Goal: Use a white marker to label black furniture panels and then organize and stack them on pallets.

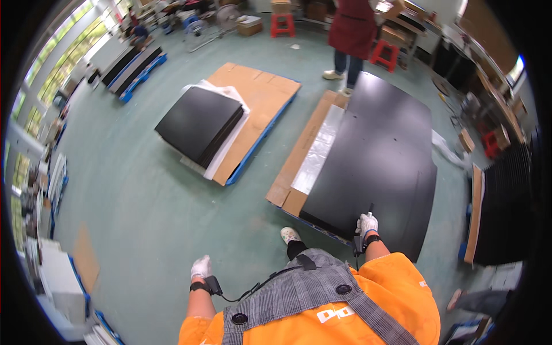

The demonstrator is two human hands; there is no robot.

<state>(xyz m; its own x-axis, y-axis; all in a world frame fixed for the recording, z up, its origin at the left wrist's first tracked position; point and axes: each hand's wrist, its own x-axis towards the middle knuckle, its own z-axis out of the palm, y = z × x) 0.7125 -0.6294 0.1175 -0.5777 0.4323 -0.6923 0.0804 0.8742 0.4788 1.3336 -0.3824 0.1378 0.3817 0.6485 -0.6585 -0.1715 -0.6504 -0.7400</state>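
Observation:
My right hand (366, 223), in a white glove, is closed around a short pen-like tool (371, 207) with a dark end; its exact kind is too small to tell. It is over the near edge of a large stack of black panels (379, 155), whose glossy top sheet has a few small dark specks. Away from the stack, over the green floor, hangs my left hand (201, 268), also gloved. Its fingers look loosely curled, with nothing visible in them. Both wrists wear black straps with small boxes, and a cable runs from the left one.
Cardboard and a clear plastic sheet (318, 150) lie beside the panels on the pallet. Another pallet with cardboard (253, 86) bears smaller black sheets (201, 121) ahead left. A person in a red apron (352, 29) stands beyond the panels. More black panels (506, 207) stand far right.

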